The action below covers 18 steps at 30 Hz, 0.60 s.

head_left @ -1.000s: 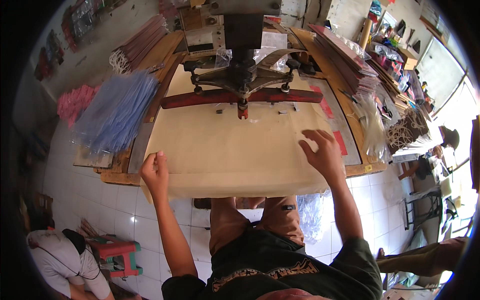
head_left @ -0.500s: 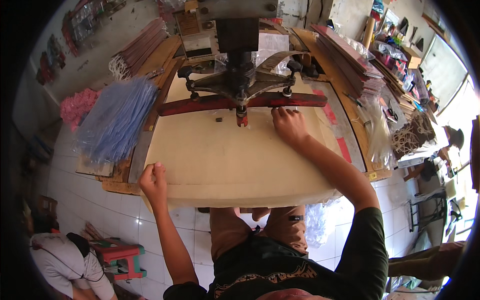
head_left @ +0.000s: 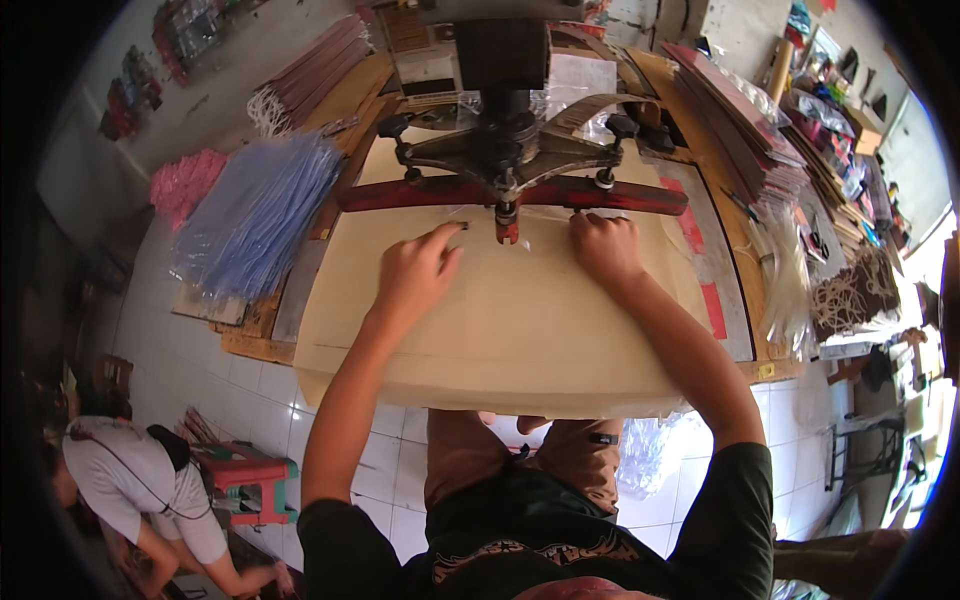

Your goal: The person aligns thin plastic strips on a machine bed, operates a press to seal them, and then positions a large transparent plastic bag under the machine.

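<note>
The cream sheet (head_left: 520,320) already lay spread mid-frame; the left hand's (head_left: 415,270) fingers stretched, unclenched, to a small dark piece (head_left: 463,226), the right hand's (head_left: 607,247) curled (grip impossible to tell).

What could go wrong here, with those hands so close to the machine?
The right hand is near the red bar; fingers might be pinched if the bar came down.
The left hand is at a small dark piece, which could get knocked aside.
The tan sheet appears to overhang the table, so a bump might shift it.
</note>
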Tool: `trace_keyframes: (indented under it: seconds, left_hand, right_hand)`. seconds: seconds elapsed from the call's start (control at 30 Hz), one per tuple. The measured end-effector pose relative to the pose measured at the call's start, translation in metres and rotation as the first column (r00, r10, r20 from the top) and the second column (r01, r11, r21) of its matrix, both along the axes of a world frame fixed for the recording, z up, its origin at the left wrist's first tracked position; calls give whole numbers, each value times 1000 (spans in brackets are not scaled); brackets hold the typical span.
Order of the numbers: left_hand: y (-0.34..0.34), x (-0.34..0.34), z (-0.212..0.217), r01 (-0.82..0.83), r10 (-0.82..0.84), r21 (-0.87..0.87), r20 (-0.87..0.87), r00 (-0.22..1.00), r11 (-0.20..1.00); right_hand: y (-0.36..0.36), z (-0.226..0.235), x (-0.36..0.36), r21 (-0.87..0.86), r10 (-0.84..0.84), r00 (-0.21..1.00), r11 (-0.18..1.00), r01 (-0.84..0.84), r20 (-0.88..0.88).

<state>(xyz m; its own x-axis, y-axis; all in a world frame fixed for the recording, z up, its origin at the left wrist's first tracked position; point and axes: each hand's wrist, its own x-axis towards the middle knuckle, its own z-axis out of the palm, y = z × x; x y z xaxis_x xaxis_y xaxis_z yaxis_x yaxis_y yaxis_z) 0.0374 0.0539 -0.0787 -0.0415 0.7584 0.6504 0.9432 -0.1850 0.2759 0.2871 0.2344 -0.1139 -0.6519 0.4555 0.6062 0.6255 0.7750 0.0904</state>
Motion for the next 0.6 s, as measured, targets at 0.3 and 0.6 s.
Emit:
trace_keyframes:
  seconds: [0.3,0.6]
  left_hand:
    - [63,-4,-22,-49,80,100,-338,938,994]
    - [77,-6,-36,-88,179,179,-591,786,980]
  right_hand:
    - [-1,2,-3,-27,42,997,999,-44,-65]
    - [1,-1,-4,-23,28,998,999,-30,-57]
